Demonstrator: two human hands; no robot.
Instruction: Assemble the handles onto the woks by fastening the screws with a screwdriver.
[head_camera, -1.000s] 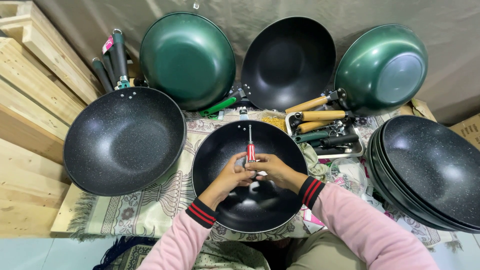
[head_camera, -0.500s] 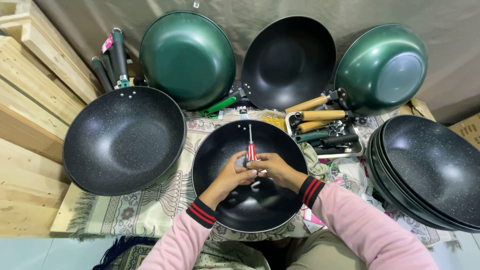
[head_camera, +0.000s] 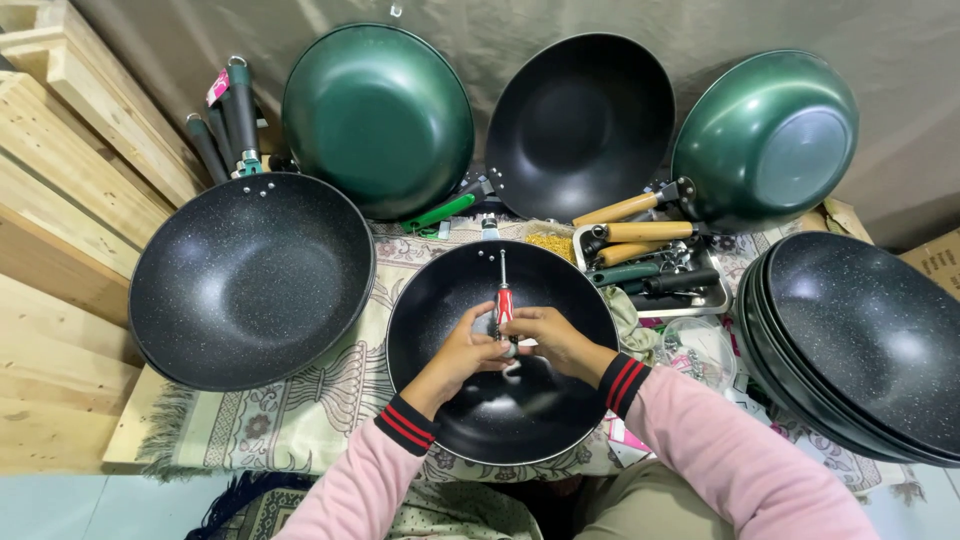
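— What have you got in hand right now?

— A screwdriver with a red handle, dead centre of the frame. Its shaft points toward the top of the picture, tip near the far wall of the black speckled wok that sits in front of me, lower middle.

— And the hands?

— Both inside that wok. My right hand is closed around the lower end of the screwdriver handle; my left hand is curled in against it from the left side, fingers bunched at the same spot. Whether the left grips the tool or a small part below it, I cannot tell. Pink sleeves with dark, red-striped cuffs run down to the bottom edge.

— What's around that wok?

— It rests on a patterned cloth. Left of centre lies a bigger speckled wok, open side up. On the right edge, a stack of speckled woks. Just upper right of my wok, a metal tray holding wooden and dark handles.

— And along the back?

— Three leaning at the top of the frame: a green wok, a black wok in the middle, another green wok showing its underside at the right. Wooden planks fill the left side.
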